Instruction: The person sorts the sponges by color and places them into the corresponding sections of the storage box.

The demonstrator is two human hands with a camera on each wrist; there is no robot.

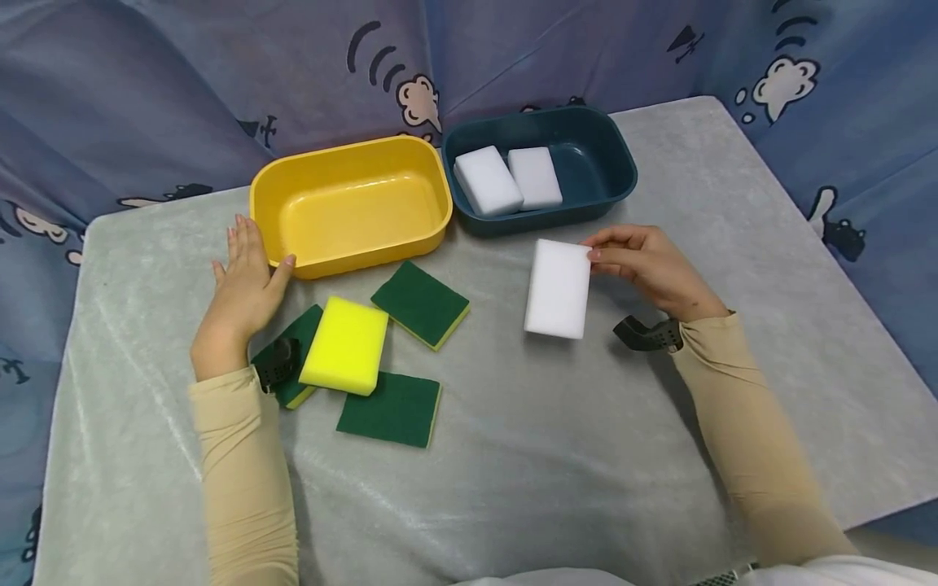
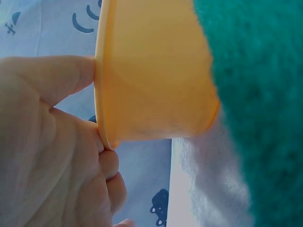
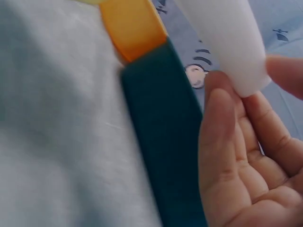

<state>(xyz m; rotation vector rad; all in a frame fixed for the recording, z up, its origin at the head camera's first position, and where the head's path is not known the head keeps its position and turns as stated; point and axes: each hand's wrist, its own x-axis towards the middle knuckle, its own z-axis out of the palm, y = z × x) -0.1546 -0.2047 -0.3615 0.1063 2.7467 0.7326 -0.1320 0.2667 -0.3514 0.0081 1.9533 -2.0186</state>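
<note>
Grey cloth-covered table (image 1: 513, 472), patterned curtain (image 1: 293, 73) behind. Two white sponges (image 1: 488, 181) lie in the teal tub (image 1: 593, 167); third sponge (image 1: 558, 289) outside, in front of it. Inside of the yellow tub (image 1: 352, 216) bare, four green-and-yellow sponges (image 1: 420, 303) on the table near it; partway along, I judge. Right hand (image 1: 648, 268): thumb and fingers nearly together, pinching the third sponge's edge. Left hand (image 1: 243, 285): fingers extended, thumb spread, touching the yellow tub's rim
</note>
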